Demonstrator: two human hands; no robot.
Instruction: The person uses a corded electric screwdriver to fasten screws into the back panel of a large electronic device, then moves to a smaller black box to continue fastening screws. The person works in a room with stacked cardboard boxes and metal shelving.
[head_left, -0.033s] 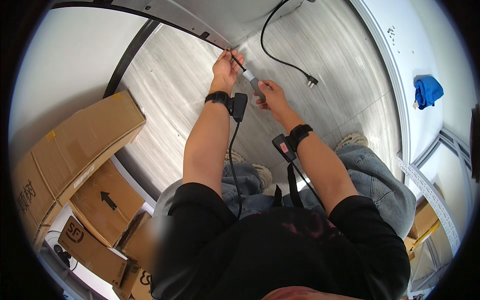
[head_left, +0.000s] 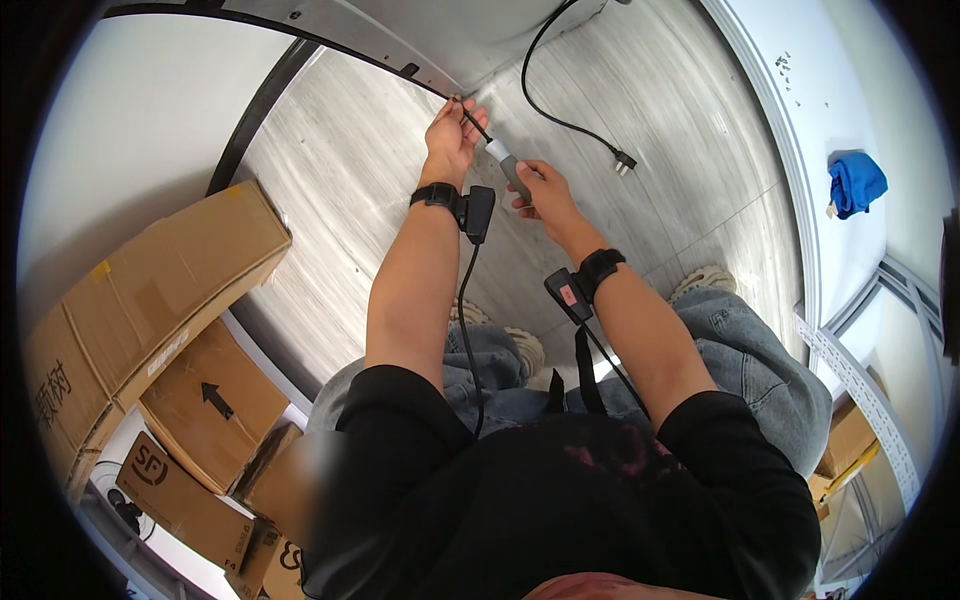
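Head view shows us two bare hands with one grey-handled screwdriver (head_left: pixel 512 170). It slants over the wood-look floor (head_left: pixel 340 160), and its thin black shaft runs up toward the low corner of a grey metal panel (head_left: pixel 370 48). Our right hand (head_left: pixel 545 200) has its thumb and fingers clamped around the handle. Our left hand (head_left: pixel 452 140) is up by the tip, with some of its fingers spread apart. Its thumb and first finger are hard to see up there, so we cannot tell if they pinch the tip or something small.

We think the tip could slip if we push it crooked. Then it could poke the left fingers, because they are so close. The wire (head_left: pixel 465 320) from our left wrist could also catch on something if that arm swings wide.

Now we count. We see one screwdriver, and one black power cord (head_left: pixel 524 80) with one plug (head_left: pixel 624 161), lying on the floor to the right of the tool. We wear two black wrist boxes (head_left: pixel 481 214), one on each arm. One blue cloth (head_left: pixel 856 185) sits on the white surface (head_left: pixel 830 110) at the right. Small bits (head_left: pixel 783 66), maybe screws, lie there too, but they are too tiny to count. On the left we find at least four cardboard boxes (head_left: pixel 170 280).
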